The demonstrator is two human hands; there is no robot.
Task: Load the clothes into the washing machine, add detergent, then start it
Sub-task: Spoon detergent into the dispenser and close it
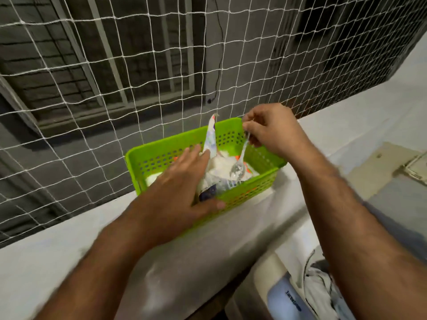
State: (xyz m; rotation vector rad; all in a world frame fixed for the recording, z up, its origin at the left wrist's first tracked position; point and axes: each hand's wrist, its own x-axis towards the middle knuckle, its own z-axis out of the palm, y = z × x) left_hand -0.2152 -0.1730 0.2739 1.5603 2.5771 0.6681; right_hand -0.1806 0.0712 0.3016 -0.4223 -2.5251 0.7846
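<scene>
The opened detergent bag (211,144) stands tilted in a green perforated basket (161,155) on the grey ledge (69,245), white powder showing inside. The right hand (272,130) pinches the handle of a clear plastic spoon (238,168), its bowl over the powder. The left hand (184,179), fingers straight, rests against the bag and the basket's near rim. White netting (138,65) rises directly behind the basket. At lower right, the washing machine (265,285) holds clothes (321,289); its blue label is too blurred to read.
</scene>
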